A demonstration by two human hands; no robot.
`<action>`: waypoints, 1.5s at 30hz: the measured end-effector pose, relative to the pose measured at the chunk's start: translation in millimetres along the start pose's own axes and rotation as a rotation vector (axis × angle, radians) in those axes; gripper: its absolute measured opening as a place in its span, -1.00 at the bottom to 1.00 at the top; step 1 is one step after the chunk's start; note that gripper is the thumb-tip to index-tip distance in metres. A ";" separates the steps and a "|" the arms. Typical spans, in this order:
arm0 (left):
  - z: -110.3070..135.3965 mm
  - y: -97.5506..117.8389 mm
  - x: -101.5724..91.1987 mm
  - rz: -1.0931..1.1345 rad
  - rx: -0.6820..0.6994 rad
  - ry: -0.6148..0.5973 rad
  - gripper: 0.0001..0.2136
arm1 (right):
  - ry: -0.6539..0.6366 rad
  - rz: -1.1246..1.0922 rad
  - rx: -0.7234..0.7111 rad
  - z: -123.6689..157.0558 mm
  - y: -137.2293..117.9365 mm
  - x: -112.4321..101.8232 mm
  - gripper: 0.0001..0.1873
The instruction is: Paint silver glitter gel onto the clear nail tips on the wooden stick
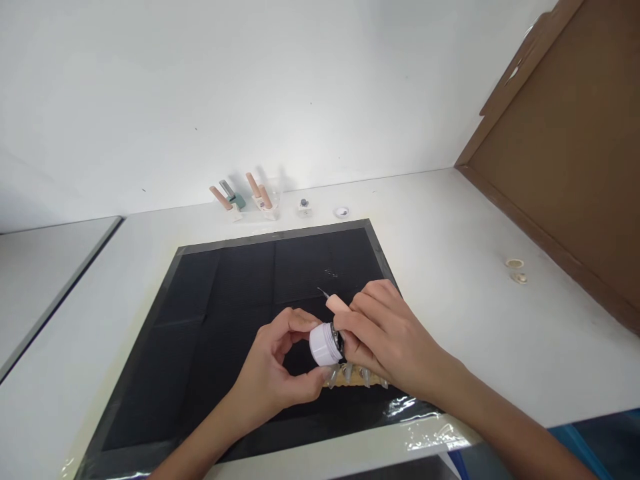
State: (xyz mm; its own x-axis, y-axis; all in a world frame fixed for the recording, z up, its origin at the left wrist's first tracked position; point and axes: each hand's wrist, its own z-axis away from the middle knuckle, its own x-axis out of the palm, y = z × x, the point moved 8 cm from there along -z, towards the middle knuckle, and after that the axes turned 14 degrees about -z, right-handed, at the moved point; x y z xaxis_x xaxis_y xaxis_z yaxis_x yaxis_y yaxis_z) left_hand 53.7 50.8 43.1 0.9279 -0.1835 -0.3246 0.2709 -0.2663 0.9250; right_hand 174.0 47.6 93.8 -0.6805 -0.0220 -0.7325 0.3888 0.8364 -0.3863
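Resting between the left hand's (283,363) thumb below and fingertips above, a white screw-threaded jar (324,345) lies tilted on its side above the lower right part of the black mat (240,280). That hand is curved partway open, its digits closed on the jar. The right hand (383,327) is closed round a slim peach-handled brush (337,305), the fine dark tip pointing up toward the mat's far edge. Its fingertips meet something dark and glossy at the jar's mouth; whether lid or contents, I cannot tell. Beneath both hands, over the near part of the mat, a yellowish strip (355,383) carries a row of clear nail tips (367,377), partly hidden.

Beyond the mat's far edge, on the white worktop (450,220), stand peach-capped polish bottles (263,195), a green bottle (237,200), a small clear pot (305,208) and a shallow round dish (342,212). Well to the mat's right are two small round pieces (519,277), then a brown cardboard panel (565,147). A white wall (250,87) rises behind.
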 end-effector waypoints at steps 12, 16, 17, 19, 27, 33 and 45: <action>3.0 7.7 -4.6 -0.074 0.203 0.094 -0.61 | -0.034 -0.176 0.151 -3.0 5.2 3.1 -0.79; 2.8 6.5 -5.0 -0.024 0.183 0.093 -0.63 | -0.029 -0.212 0.191 -3.4 8.0 2.8 -0.78; 2.2 3.8 -4.2 0.006 0.142 0.079 -0.65 | -0.029 -0.218 0.190 -3.4 8.1 2.7 -0.77; 1.3 -3.3 -0.7 0.094 0.031 0.030 -0.64 | -0.027 -0.217 0.170 -3.2 7.7 2.1 -0.77; 1.8 -12.6 11.1 0.368 -0.179 -0.104 -0.76 | -0.002 -0.129 0.095 -2.9 5.8 -0.2 -0.78; 1.7 -14.5 6.2 0.293 -0.164 -0.070 -0.74 | -0.033 -0.168 0.181 -3.0 5.8 1.2 -0.78; 0.1 -7.3 3.5 0.297 -0.047 -0.038 -0.70 | -0.020 -0.333 0.275 -0.7 11.5 2.2 -0.80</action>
State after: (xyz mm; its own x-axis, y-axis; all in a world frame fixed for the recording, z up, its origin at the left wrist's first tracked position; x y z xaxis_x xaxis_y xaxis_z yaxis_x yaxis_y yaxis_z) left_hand 54.9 52.0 35.2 0.9583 -0.2823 -0.0444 0.0011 -0.1516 0.9884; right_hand 176.6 57.6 88.1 -0.7855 -0.2791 -0.5524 0.3030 0.6047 -0.7365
